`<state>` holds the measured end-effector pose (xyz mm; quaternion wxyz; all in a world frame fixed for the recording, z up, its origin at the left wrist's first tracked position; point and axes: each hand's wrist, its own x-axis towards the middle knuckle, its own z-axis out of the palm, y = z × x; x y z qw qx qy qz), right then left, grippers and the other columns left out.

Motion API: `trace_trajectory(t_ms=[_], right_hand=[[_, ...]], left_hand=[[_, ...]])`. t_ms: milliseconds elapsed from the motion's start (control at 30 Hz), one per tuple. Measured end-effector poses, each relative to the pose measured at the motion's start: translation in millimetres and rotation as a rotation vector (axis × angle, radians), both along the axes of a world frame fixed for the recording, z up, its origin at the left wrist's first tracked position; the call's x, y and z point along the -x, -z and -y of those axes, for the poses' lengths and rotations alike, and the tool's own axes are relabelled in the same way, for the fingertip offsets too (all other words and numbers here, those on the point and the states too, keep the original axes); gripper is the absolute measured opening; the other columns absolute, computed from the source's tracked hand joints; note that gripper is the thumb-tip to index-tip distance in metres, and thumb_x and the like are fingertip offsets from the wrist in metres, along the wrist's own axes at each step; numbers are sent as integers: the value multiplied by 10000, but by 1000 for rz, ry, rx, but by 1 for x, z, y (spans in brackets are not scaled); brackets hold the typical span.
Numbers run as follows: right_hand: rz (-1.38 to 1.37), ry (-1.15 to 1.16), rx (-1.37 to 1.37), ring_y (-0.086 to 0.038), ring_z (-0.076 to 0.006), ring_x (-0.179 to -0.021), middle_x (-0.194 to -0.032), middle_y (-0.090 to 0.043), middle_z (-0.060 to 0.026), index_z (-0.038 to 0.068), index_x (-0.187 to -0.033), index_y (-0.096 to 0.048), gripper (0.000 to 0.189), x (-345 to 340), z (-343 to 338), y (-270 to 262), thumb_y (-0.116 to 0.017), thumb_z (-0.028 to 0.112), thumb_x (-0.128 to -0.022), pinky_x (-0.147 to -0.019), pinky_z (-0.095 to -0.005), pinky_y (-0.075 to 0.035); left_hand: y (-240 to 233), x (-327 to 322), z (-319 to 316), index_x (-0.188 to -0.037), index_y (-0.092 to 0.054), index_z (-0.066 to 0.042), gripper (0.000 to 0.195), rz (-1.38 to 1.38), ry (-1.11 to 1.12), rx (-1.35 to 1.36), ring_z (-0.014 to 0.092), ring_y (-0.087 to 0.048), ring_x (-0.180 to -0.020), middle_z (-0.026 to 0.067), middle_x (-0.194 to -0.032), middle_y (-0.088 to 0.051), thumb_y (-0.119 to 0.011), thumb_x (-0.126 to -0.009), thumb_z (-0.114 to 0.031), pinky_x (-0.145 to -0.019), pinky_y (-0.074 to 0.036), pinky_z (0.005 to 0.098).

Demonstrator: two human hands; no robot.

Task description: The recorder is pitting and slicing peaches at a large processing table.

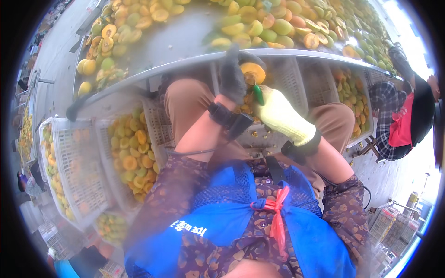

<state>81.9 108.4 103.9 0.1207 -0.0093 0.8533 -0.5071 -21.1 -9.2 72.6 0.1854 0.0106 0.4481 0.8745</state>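
In a dark glove, my left hand [233, 74] grips a cut orange-yellow fruit [253, 73], its flesh facing up, just in front of the metal table's rim. My right hand [281, 111], in a pale yellow knitted glove, is closed on a small green-handled tool [258, 94]. The tool's thin metal end touches or nearly touches the near side of the fruit; its exact shape is not clear. Beyond both hands, whole and halved fruits [281, 27] are heaped on the metal table [174, 38]. Below the hands, more fruit pieces are partly hidden.
Plastic crates of fruit stand at left, one crate [74, 170] beside a heap of halves [134, 153]. Another filled crate [353, 104] is at right, under the table edge. A person in a plaid garment [386, 121] sits at far right; another person [87, 260] is at lower left.
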Motion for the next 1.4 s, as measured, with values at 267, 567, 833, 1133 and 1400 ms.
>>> trace_trajectory(t_ms=[267,567,833,1133,1400], right_hand=[[381,-337,270,-545,-88,-527,-732,-637,-23,17,-1116,-678,325,19,-28,-32,-728,259,-904,-471,-254,-421],[444,-206,454,-619,-162,-871,-997,-683,-78,2,-1103,-681,444,-3,-67,17,-893,207,-771,-771,-321,-510],[-317,-86,-795,-659,-337,-559,-693,-677,-166,-11,-1127,-652,437,-49,-86,131,-619,395,-972,-619,-439,-530],[174,-117,-648,-683,-481,-942,-945,-689,-322,-11,-1090,-664,363,-43,-59,135,-600,292,-901,-796,-535,-520],[168,-164,-536,-669,-289,-625,-777,-712,-166,49,-1180,-687,377,-39,-63,135,-589,297,-913,-605,-398,-519]], left_hand=[[-9,0,12,-912,-633,10,518,-86,219,-10,209,-668,-712,141,-801,-708,-415,-1070,-432,-720,-560,311],[1,2,-6,-920,-701,26,669,154,102,-124,227,-697,-790,144,-844,-723,-391,-1046,-554,-763,-574,334],[16,21,35,-1101,-692,-3,255,-766,-191,271,273,-705,-955,118,-1024,-742,-656,-940,-198,-882,-567,358],[-18,-94,304,-1167,-642,-3,254,-799,-665,1230,230,-671,-989,123,-1075,-695,-519,-990,-137,-855,-546,361],[158,-314,501,-1356,-587,-49,418,420,-991,1117,247,-595,-1216,150,-1289,-636,-540,-1040,-318,-997,-479,358]])
